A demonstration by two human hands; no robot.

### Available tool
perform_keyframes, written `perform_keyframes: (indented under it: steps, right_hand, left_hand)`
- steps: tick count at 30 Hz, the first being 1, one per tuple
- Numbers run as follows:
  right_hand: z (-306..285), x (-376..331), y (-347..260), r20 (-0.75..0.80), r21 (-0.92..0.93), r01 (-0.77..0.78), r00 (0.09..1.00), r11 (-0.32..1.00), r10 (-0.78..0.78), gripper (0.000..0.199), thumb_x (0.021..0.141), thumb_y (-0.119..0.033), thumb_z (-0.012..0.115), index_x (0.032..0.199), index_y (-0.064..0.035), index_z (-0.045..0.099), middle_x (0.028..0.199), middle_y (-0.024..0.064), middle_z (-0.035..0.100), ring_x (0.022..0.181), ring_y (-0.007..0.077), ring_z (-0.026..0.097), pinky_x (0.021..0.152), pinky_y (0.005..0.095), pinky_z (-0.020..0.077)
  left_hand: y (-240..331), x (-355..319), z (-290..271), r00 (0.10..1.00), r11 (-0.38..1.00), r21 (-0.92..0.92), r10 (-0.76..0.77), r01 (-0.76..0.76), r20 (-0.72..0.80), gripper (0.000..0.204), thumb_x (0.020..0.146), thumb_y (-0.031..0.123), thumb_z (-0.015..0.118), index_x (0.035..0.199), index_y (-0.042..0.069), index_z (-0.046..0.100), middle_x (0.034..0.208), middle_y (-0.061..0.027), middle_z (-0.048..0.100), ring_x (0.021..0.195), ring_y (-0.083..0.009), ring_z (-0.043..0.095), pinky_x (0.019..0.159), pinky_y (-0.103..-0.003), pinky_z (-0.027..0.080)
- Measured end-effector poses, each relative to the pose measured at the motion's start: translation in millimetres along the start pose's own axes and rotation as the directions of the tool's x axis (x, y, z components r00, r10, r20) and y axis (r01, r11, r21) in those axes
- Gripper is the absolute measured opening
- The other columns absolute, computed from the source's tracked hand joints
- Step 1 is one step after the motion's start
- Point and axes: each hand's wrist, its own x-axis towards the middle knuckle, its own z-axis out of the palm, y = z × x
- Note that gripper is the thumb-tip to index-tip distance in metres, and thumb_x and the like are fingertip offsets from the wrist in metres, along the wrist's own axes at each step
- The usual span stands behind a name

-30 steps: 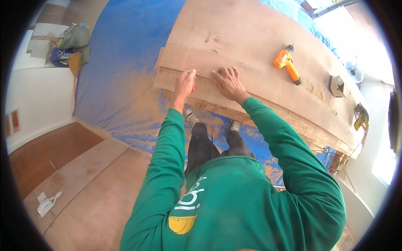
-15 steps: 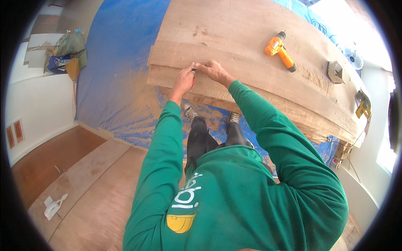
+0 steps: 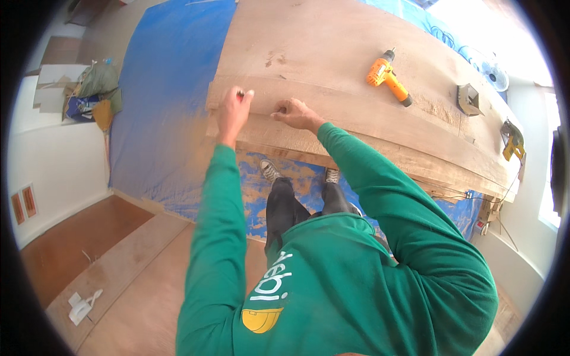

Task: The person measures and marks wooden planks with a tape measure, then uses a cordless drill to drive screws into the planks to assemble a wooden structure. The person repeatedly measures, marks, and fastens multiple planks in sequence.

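My left hand is closed in a fist above the left end of the stacked wooden boards. A small red and black object shows at the top of the fist; most of it is hidden, so I cannot name it. To its right, apart from it, my right hand hangs over the near boards with its fingers curled and pinched together. Something small and dark may sit between those fingertips, too little to make out. An orange cordless drill lies on the boards, farther right.
Right of the drill stand a grey angular block-like thing and a yellow corded power tool. A fan is at the far right. Sawdust lies on the blue sheet at left, with a broom by the wall.
My hands were together at the small red object; now they are apart. The left hand has moved left with it, and the right hand has dropped slightly, its fingers curled.
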Motion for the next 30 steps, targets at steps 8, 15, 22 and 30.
perform_keyframes:
  steps: [8, 15, 22, 30]
  right_hand:
    - [5, -2, -4, -0.035, 0.011, -0.005, 0.999, 1.000, 0.005, 0.032, 0.100, -0.038, 0.077, 0.117, -0.0123, 0.085, 0.114, 0.0151, 0.082, 0.113, 0.0338, 0.075, 0.107, 0.0533, 0.0511]
    - [11, -2, -3, -0.090, 0.033, 0.000, 0.996, 0.999, 0.003, 0.029, 0.099, -0.036, 0.075, 0.115, -0.0148, 0.087, 0.111, 0.0121, 0.083, 0.116, 0.0338, 0.074, 0.111, 0.0580, 0.0454]
    - [12, -2, 3, -0.038, 0.043, 0.004, 0.999, 0.999, -0.002, 0.031, 0.099, -0.040, 0.076, 0.113, -0.0145, 0.087, 0.114, 0.0103, 0.084, 0.115, 0.0327, 0.075, 0.110, 0.0553, 0.0456]
    - [7, 3, 1, -0.012, 0.058, 0.004, 1.000, 0.998, -0.004, 0.030, 0.095, -0.040, 0.078, 0.108, -0.0159, 0.087, 0.113, 0.0100, 0.084, 0.118, 0.0338, 0.075, 0.112, 0.0600, 0.0457]
  left_hand:
    - [63, 144, 51, 0.683, 0.550, 0.425, 0.445, -0.719, 0.579, 0.016, 0.092, 0.032, 0.085, 0.107, 0.027, 0.086, 0.131, -0.0003, 0.069, 0.128, -0.0263, 0.068, 0.105, -0.052, 0.057]
    - [69, 157, 85, 0.454, 0.286, 0.354, 0.517, -0.891, 0.725, 0.016, 0.093, 0.036, 0.084, 0.103, 0.024, 0.085, 0.130, -0.0002, 0.070, 0.128, -0.0261, 0.066, 0.103, -0.052, 0.058]
    - [63, 154, 38, 0.712, 0.716, 0.290, 0.397, -0.635, 0.580, 0.020, 0.104, 0.028, 0.067, 0.113, 0.018, 0.082, 0.122, -0.0121, 0.079, 0.118, -0.0396, 0.073, 0.098, -0.055, 0.059]
    - [29, 73, -48, 0.792, 0.747, 0.543, -0.035, -0.385, 0.609, 0.029, 0.099, 0.035, 0.072, 0.123, 0.021, 0.079, 0.117, -0.0146, 0.082, 0.116, -0.0415, 0.076, 0.099, -0.054, 0.059]
